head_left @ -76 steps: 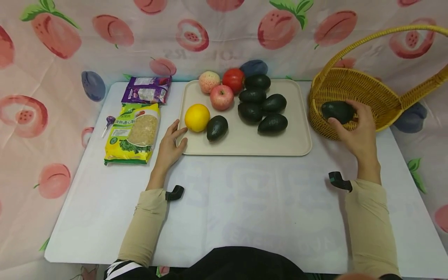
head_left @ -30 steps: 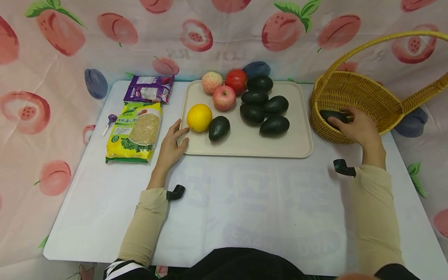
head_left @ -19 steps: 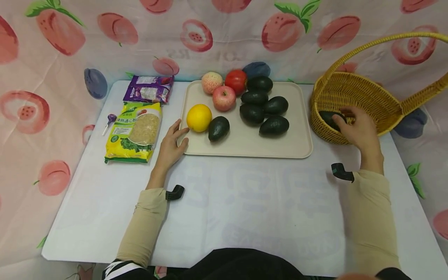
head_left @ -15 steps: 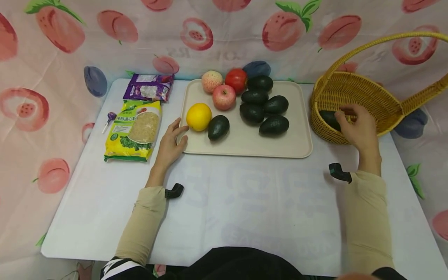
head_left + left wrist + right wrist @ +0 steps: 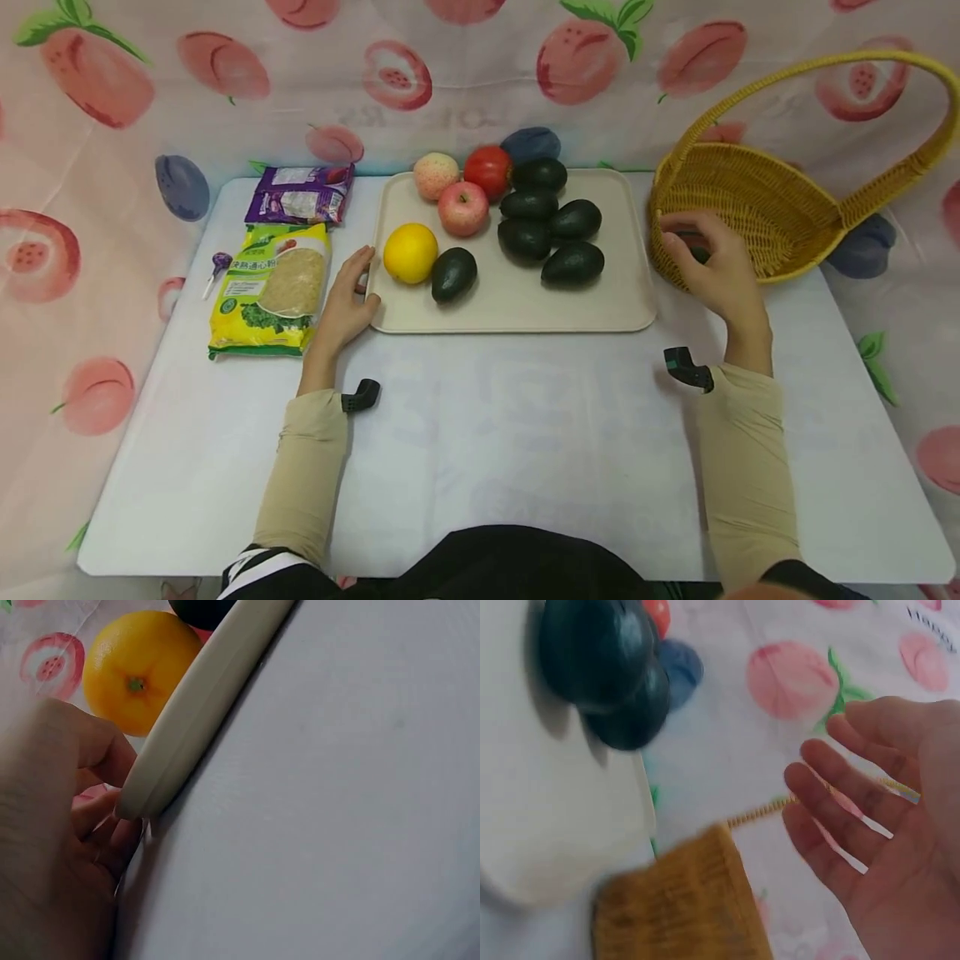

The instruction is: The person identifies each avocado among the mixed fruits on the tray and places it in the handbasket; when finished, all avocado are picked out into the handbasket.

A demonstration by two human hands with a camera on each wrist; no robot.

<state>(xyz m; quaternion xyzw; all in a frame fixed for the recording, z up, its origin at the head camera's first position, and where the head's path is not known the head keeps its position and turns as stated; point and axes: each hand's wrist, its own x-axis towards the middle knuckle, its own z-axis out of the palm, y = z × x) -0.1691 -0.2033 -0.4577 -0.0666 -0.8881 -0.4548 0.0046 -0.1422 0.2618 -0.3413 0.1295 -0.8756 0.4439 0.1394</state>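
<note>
My right hand [image 5: 712, 262] is above the left side of the yellow wicker basket [image 5: 757, 179], thumb and fingers apart with nothing between them in the right wrist view. A dark avocado [image 5: 701, 254] lies inside the basket, mostly hidden behind that hand. My left hand [image 5: 345, 304] rests at the near left corner of the beige tray [image 5: 495, 321], its fingers loosely bent at the rim. On the tray near it are an orange [image 5: 410, 253] and one avocado [image 5: 453, 275]. Several more avocados [image 5: 572, 264] cluster on the tray's right half.
A red apple [image 5: 462, 208], a speckled peach [image 5: 436, 176] and a tomato [image 5: 488, 172] sit at the tray's back. Left of it lie a yellow pasta bag [image 5: 273, 292], a purple packet [image 5: 300, 195] and a lollipop [image 5: 218, 267]. The basket's tall handle [image 5: 862, 57] arches over it.
My right hand lowered an avocado into the basket, released it and rose leftward toward the basket's rim. My left hand stayed at the tray corner. The head view shifted slightly.
</note>
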